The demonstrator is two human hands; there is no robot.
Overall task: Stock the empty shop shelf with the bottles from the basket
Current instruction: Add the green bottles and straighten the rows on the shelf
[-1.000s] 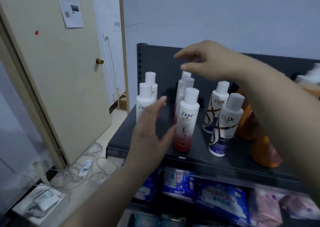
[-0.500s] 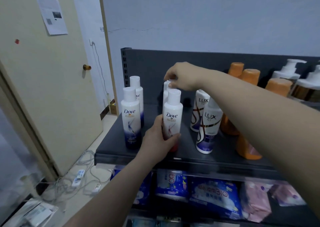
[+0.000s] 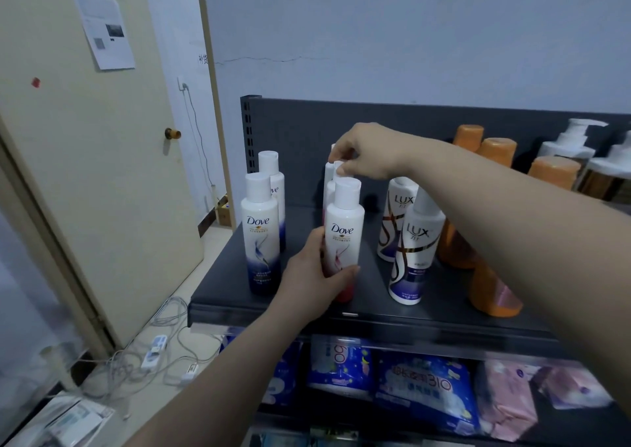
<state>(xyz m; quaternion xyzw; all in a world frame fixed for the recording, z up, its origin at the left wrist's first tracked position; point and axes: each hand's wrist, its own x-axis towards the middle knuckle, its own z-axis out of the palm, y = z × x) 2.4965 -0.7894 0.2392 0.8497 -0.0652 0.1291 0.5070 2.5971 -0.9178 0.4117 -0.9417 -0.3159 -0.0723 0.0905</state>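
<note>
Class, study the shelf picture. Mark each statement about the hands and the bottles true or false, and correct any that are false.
1. The left hand grips the front red Dove bottle low on its body. True.
2. The right hand hangs free and touches nothing. False: its fingers pinch the cap of a rear Dove bottle behind the front one.
3. Two blue Dove bottles stand to the left of the red ones. True.
4. More bottles stand below the top shelf. False: soft packets lie there.
</note>
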